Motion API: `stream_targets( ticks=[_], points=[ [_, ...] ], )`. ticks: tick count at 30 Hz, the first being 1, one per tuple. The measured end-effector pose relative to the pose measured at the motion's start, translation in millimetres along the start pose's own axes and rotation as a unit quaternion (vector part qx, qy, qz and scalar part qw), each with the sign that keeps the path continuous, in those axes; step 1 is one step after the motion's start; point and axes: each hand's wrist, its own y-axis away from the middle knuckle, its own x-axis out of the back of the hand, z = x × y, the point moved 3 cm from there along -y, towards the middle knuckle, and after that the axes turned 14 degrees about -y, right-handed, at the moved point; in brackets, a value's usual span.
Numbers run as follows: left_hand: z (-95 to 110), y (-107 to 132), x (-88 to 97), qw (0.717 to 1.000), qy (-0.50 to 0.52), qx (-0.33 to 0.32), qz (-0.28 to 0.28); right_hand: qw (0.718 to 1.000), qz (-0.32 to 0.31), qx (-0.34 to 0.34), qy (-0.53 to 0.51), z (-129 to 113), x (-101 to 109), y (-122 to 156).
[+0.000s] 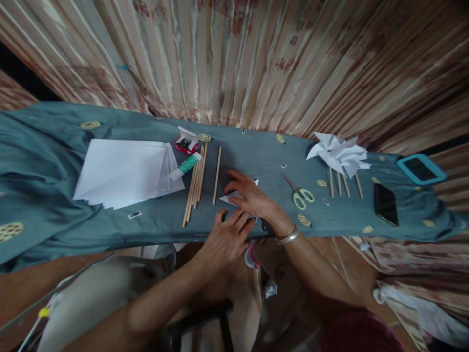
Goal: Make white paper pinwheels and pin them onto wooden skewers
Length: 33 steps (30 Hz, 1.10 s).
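Observation:
A small folded piece of white paper (227,197) lies on the cloth-covered table, mostly hidden under my hands. My right hand (252,198), with a silver bangle at the wrist, rests over it with fingers spread. At the table's front edge, my left hand (227,235) reaches to the paper's near side, its fingers apart and its tips close to the right hand. Just left of the paper lies a single wooden stick (217,175). Green-handled scissors (298,191) lie to the right of my right hand, blades pointing away from me.
Left of the hands are a white paper stack (120,171), a glue stick (185,166), a small red box (186,144) with its lid up and several wooden sticks (196,181). Paper pinwheels (339,151) on sticks, a black phone (385,204) and a blue-framed device (421,169) lie right.

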Motion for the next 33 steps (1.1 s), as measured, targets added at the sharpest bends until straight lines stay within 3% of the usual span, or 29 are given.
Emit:
stream_targets(
  ticks=[6, 8, 12, 18, 22, 25, 27, 29, 33],
  points=[
    [-3.1, 3.1, 7.3, 1.0, -0.004, -0.004, 0.028, 1.0, -0.002, -0.004, -0.003, 3.1, -0.9, -0.3],
    [-12.7, 7.0, 13.3, 0.998, -0.005, 0.002, 0.055, 1.0, -0.001, -0.006, 0.003, 3.8, -1.0, 0.4],
    [-40.3, 15.7, 21.7, 0.988, -0.041, 0.075, 0.129, 1.0, -0.005, -0.002, 0.014, 1.6, -0.2, 1.0],
    [-52.4, 17.6, 15.6, 0.989, -0.05, 0.08, 0.114, 1.0, 0.005, 0.0, 0.009, -5.8, 1.1, 0.5],
    [-53.3, 16.5, 16.2, 0.99, -0.038, 0.084, 0.107, 0.995, 0.102, 0.003, 0.015, -10.3, 16.1, 17.6],
    [-54.0, 15.5, 17.3, 0.991, -0.035, 0.084, 0.099, 0.976, 0.214, -0.024, 0.018, -12.9, 31.7, 44.3],
    [-54.2, 14.8, 17.4, 0.991, -0.032, 0.085, 0.095, 0.966, 0.254, -0.022, 0.036, -19.1, 34.7, 62.7],
    [-54.2, 14.2, 17.4, 0.991, -0.032, 0.086, 0.094, 0.97, 0.233, 0.006, 0.07, -29.3, 27.9, 76.8],
    [-54.0, 13.6, 18.3, 0.991, -0.034, 0.084, 0.102, 0.977, 0.132, 0.055, 0.161, -45.4, -0.4, 91.8]
  ],
)
